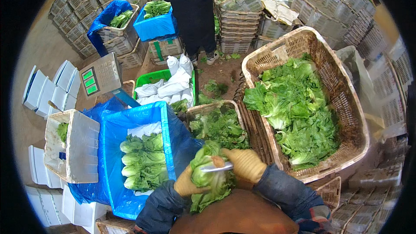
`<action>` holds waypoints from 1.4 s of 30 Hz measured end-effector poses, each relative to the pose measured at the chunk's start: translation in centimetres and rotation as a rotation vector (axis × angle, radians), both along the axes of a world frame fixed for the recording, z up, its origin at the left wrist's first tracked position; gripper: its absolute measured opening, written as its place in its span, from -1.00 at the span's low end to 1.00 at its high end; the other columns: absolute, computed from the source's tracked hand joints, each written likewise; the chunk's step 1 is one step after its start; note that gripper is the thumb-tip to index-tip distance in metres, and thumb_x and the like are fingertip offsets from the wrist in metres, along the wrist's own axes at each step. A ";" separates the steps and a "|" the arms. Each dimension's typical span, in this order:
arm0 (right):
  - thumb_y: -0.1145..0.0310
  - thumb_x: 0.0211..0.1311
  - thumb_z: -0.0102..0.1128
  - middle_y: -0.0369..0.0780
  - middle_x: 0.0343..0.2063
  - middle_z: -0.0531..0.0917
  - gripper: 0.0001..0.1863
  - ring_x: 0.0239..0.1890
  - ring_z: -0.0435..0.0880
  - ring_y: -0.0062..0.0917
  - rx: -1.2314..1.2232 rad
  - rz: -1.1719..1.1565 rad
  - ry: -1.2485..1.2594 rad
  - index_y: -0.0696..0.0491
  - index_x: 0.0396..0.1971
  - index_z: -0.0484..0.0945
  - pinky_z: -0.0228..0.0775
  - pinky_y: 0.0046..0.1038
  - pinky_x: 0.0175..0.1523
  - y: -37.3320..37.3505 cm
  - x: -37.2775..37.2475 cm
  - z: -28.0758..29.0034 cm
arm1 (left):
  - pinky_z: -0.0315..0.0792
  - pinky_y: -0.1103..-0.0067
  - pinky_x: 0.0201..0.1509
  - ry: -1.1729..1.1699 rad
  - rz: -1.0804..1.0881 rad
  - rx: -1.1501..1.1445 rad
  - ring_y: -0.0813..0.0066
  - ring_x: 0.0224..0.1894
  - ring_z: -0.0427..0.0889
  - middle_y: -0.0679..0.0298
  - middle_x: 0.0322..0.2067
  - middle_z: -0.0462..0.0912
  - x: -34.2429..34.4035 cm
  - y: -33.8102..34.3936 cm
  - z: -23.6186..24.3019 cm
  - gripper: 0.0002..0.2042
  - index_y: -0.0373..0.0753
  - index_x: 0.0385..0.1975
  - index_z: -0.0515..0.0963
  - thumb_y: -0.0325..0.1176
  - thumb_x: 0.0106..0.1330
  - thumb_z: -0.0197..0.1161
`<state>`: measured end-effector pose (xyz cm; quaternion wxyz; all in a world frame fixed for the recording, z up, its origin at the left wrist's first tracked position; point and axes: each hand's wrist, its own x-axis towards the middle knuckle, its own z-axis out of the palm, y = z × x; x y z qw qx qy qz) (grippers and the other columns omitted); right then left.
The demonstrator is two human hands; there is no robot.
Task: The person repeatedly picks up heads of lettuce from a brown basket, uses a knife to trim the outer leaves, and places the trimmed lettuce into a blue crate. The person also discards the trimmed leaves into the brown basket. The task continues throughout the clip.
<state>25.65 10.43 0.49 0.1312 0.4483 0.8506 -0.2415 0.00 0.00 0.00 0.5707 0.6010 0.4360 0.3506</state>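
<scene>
Both my hands wear tan gloves. My left hand (187,183) is closed around a head of leafy green lettuce (203,177), held upright in front of my brown apron (234,214). In my right hand (246,164) is a knife (214,167), its pale blade lying across the lettuce near the cut, brownish stem end. The knife's handle is hidden in the glove. Left of my hands, a blue-lined crate (167,147) holds rows of trimmed lettuce heads (141,160). To the right, a big tan basket (351,99) is heaped with loose lettuce (299,99).
Ahead, a smaller crate (208,106) holds leaf scraps (219,125); beyond it a green crate (193,89) carries white bundles (173,84). A scale display (102,76) and a white foam box (84,147) stand left. Another person (190,13) stands farther off among stacked crates (240,30).
</scene>
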 end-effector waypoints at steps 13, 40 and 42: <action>-0.25 0.16 0.45 -0.19 0.25 0.47 -0.03 0.22 0.46 -0.40 -0.294 -0.530 1.302 0.05 0.42 0.35 0.36 -0.31 0.29 -0.2 6.2 1.2 | 0.33 0.37 0.46 0.104 -0.041 0.278 0.11 0.46 0.33 0.00 0.48 0.25 5.5 9.1 4.7 0.02 -0.19 0.58 0.00 -0.23 0.19 0.55; 0.13 0.29 0.44 -0.13 0.17 0.60 -0.24 0.16 0.61 -0.41 -0.887 -0.680 1.184 0.20 0.36 0.38 0.48 -0.32 0.25 -1.1 -0.1 -4.0 | 0.05 0.25 0.60 0.312 0.232 -0.172 0.05 0.58 0.03 -0.16 0.56 -0.06 4.7 0.0 -0.2 0.21 -0.18 0.61 -0.33 -0.16 0.20 0.57; 0.19 0.25 0.47 -0.10 0.21 0.55 -0.24 0.22 0.57 -0.36 -0.778 -0.527 0.948 0.20 0.36 0.38 0.46 -0.30 0.28 0.0 -5.7 -2.2 | 0.16 0.23 0.55 -0.101 0.638 -0.161 0.15 0.51 0.21 -0.03 0.52 0.10 5.4 -3.2 -0.9 0.17 -0.15 0.61 -0.29 -0.30 0.20 0.58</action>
